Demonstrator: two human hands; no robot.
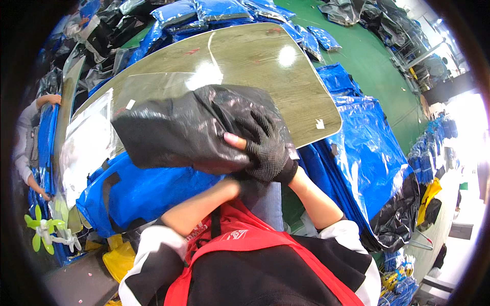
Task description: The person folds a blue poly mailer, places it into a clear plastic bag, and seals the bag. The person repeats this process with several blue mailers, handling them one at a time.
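Observation:
A folded, shiny black bundle point(178, 130) lies across the near part of the wood-patterned table, its wide end toward the left. My right hand point(265, 148), in a dark knitted glove with the thumb tip bare, grips the bundle's right part, thumb and fingers spread over its surface. Beneath the right wrist, my left hand point(250, 189) reaches in at the bundle's near edge. It looks dark-gloved, and its fingers are hidden. Just nearer to me, a blue bag point(148, 186) with black straps sits below the bundle.
The glossy table point(260, 66) has a rounded right corner. Clear plastic point(92, 127) lies at left. Blue packages point(219, 10) line the far edge; a blue stack point(357, 148) stands at right. A green fan point(43, 229) is lower left. Another person's hand point(51, 99) shows at far left.

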